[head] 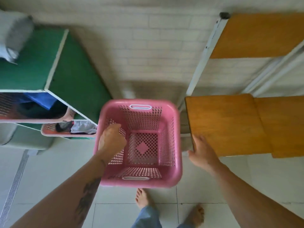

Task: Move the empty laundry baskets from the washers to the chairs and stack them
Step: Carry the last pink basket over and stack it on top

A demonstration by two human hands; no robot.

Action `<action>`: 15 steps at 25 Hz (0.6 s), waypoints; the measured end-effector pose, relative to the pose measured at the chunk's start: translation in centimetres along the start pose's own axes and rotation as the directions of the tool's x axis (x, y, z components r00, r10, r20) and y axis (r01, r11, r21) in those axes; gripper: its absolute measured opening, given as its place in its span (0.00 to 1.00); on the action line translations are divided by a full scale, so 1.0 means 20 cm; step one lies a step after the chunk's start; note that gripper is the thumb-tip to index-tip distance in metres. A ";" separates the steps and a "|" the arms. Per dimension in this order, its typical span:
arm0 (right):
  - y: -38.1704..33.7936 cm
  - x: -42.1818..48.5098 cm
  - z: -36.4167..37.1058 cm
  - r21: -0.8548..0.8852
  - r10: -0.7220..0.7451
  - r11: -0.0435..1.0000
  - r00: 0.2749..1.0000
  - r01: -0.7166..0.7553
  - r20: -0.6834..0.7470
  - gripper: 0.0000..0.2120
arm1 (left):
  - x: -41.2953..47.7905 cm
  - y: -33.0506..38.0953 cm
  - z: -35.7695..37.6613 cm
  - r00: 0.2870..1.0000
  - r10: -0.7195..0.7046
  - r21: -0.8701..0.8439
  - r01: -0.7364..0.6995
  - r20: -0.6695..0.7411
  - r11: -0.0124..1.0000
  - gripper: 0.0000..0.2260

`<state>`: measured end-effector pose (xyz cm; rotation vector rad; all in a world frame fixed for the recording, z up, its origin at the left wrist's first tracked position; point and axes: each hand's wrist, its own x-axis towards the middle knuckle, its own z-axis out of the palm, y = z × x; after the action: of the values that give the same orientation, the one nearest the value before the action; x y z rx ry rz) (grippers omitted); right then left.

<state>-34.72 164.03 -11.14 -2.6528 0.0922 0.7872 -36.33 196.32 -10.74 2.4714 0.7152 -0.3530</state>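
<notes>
We are carrying the empty pink perforated plastic laundry basket (pixel 139 143) in front of us, just above the pale tiled floor (pixel 205 186), and it is sitting at the centre of our view with our bare feet (pixel 143 197) at six o'clock below it. Our left hand (pixel 111 140) is reaching over the basket's nine o'clock wall, its grip clenched on that rim, so that we are bearing the basket one-handed. That is leaving our right hand (pixel 203 151) free: its grip is released, fingers spread, and it is resting against the near corner of the orange wooden chair seat (pixel 227 124) at three o'clock, probably to steady us or judge the landing spot. At nine o'clock, the green open shelf unit (pixel 41 63) is holding other pink baskets with clothes (pixel 79 127), so we are judging those are not ours to move. The seat looks bare, so this basket would be starting the stack.
</notes>
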 end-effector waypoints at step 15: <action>1.63 -1.19 -1.59 0.339 0.219 0.936 0.914 -0.097 -0.342 0.29 | -1.26 2.37 0.30 0.706 0.687 0.089 -0.705 0.172 0.703 0.25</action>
<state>-43.78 120.94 15.56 -2.4680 0.5005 0.2658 -31.44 148.61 14.04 2.6082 -0.3515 -0.2624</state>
